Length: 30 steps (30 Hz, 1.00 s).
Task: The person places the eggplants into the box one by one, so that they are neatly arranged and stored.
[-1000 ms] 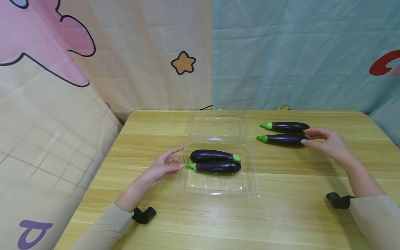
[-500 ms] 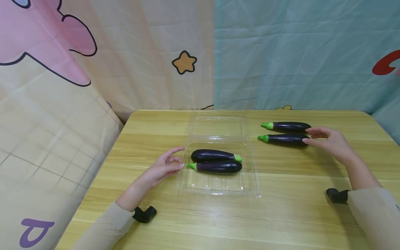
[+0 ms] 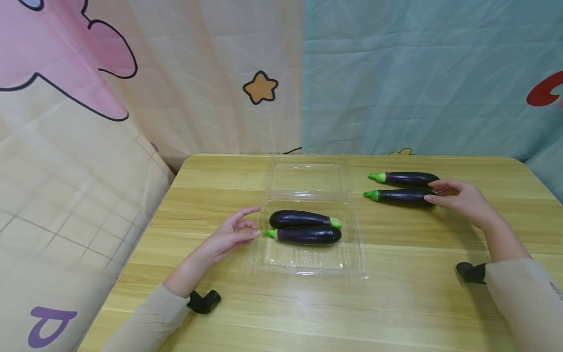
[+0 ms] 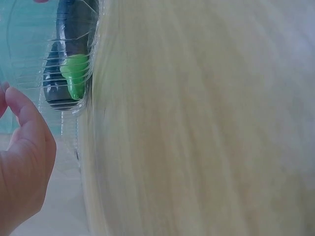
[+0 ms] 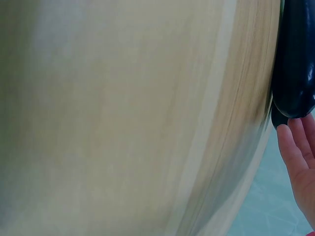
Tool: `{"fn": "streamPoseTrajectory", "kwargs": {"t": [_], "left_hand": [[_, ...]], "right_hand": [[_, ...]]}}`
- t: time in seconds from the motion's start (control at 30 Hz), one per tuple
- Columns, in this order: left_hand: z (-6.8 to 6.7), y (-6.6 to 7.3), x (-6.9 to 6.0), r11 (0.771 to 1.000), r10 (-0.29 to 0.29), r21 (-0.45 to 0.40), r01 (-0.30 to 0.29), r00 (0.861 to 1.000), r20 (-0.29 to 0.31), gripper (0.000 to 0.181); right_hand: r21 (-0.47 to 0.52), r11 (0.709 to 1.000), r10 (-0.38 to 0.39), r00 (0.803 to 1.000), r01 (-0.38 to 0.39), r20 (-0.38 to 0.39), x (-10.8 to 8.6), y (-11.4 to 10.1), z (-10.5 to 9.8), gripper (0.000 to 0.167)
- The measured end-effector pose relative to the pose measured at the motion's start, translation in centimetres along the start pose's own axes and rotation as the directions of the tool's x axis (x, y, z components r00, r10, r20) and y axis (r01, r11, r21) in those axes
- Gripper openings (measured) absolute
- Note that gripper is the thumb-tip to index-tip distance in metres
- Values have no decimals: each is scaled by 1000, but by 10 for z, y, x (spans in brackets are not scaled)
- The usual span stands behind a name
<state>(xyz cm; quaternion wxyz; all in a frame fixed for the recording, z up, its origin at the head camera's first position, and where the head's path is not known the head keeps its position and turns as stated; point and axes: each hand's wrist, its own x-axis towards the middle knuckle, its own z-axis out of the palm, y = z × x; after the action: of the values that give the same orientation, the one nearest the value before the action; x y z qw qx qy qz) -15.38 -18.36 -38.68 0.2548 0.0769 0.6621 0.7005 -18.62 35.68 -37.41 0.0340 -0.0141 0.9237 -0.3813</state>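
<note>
Two dark purple eggplants, a rear one (image 3: 300, 219) and a front one (image 3: 310, 235), lie side by side in a clear plastic clamshell box (image 3: 308, 261) with its lid folded back. My left hand (image 3: 226, 239) is at the box's left edge, thumb and index finger apart; contact is unclear. On the right, a far eggplant (image 3: 409, 178) and a near eggplant (image 3: 404, 196) lie on the table, green stems to the left. My right hand (image 3: 462, 200) is at their rounded ends, its fingers extended beside the near eggplant (image 5: 298, 59) in the right wrist view.
The clear lid (image 3: 306, 177) lies flat behind the box. All of this is on a wooden table (image 3: 281, 313), with a printed cloth curtain (image 3: 374, 88) hanging behind its far edge. Black wrist mounts (image 3: 204, 302) sit under both sleeves.
My right hand and forearm have shifted very slightly left, toward the near eggplant. The left hand stays at the box edge, and the eggplants keep their places.
</note>
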Motion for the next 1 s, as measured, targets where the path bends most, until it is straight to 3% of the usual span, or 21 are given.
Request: {"fn": "streamPoseTrajectory", "kwargs": {"t": [0.6, 1.0], "left_hand": [[0, 0, 0, 1000, 1, -12, -1, 1000, -1, 71], [0, 1, 0, 1000, 0, -4, 0, 1000, -6, 69]], "right_hand": [[-34, 999, 10, 999, -9, 49, 6, 3, 3, 61], [-5, 999, 38, 985, -38, 170, 6, 1, 0, 65]]}}
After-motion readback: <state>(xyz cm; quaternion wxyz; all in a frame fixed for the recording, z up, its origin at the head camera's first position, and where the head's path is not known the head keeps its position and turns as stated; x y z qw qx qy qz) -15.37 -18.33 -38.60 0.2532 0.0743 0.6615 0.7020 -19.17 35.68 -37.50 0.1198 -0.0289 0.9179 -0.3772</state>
